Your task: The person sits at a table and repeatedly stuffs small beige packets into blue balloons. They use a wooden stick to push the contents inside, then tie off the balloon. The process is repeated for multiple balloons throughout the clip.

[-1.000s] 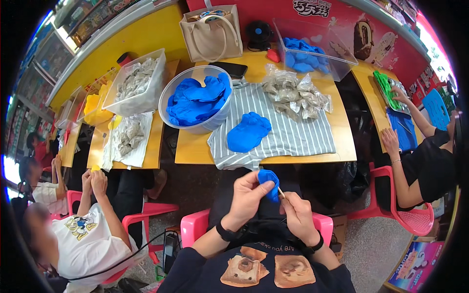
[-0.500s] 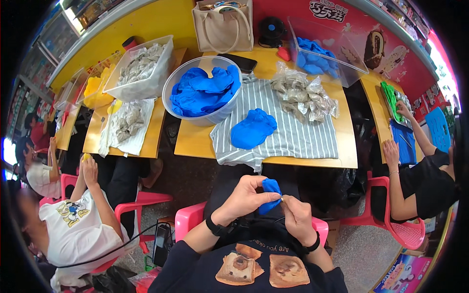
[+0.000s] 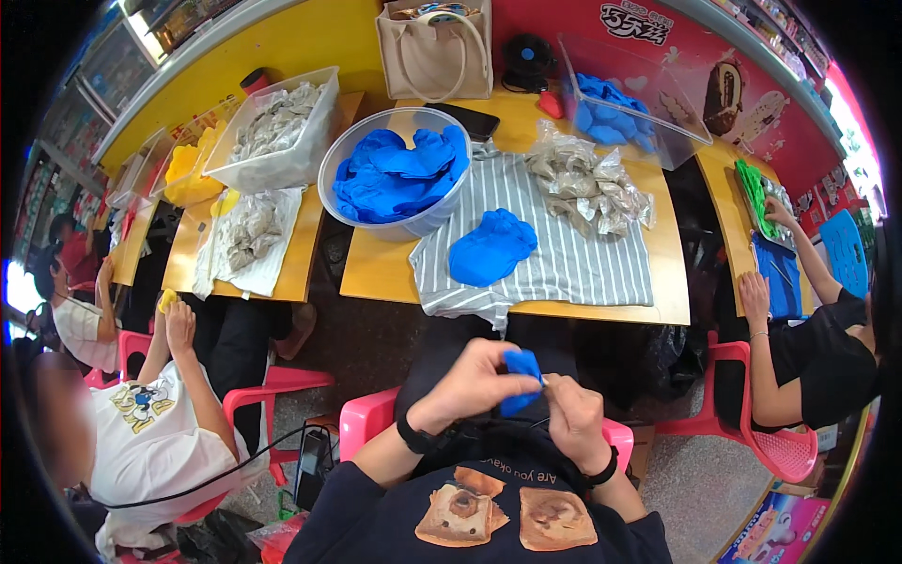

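Observation:
Above my lap, my left hand [image 3: 467, 383] is closed on a soft blue piece [image 3: 520, 367], pinched between thumb and fingers; whether it is cloth or thin rubber I cannot tell. My right hand [image 3: 575, 425] meets it from the right, its fingertips closed on a tiny pale bit at the blue piece's edge, too small to name. On the table ahead, a loose heap of similar blue pieces [image 3: 492, 248] lies on a grey-and-white striped shirt [image 3: 587, 273]. Beyond it to the left stands a round clear tub [image 3: 399, 228] full of blue pieces.
Small crumpled clear bags [image 3: 592, 183] lie on the shirt's right side. Behind are a clear box [image 3: 676, 132], a black phone [image 3: 465, 120], a small fan [image 3: 526, 64] and a beige tote bag [image 3: 435, 61]. People work at the left and right tables; pink chairs [image 3: 368, 420] surround me.
My two hands stay together at the blue piece, with only slight finger movement. On the left, a co-worker's hands have moved apart, showing a yellow piece.

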Demonstrator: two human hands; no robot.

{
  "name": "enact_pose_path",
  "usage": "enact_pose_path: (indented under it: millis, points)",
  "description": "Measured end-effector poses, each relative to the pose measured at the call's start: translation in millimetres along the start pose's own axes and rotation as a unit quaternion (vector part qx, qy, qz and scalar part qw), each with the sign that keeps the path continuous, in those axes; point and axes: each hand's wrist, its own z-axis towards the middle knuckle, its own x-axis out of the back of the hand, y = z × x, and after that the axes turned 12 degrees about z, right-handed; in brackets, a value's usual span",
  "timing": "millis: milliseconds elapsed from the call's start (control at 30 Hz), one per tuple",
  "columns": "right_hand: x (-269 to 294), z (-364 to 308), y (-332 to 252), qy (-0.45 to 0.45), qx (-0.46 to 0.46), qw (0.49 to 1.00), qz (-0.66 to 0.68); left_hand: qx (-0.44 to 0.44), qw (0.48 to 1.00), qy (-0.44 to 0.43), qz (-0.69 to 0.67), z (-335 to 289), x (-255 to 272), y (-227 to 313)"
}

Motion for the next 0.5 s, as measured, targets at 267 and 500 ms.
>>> enact_pose_path:
  millis: [267,500]
  points:
    - [-1.9,-6.6,2.9,0.005,-0.154,0.981,0.114,-0.085,0.988,0.101,-0.079,3.2,-4.7,-1.2]
    - [-10.5,-9.3,1.8,0.048,-0.164,0.962,0.211,-0.103,0.989,0.088,-0.065,7.3,-14.6,-7.6]
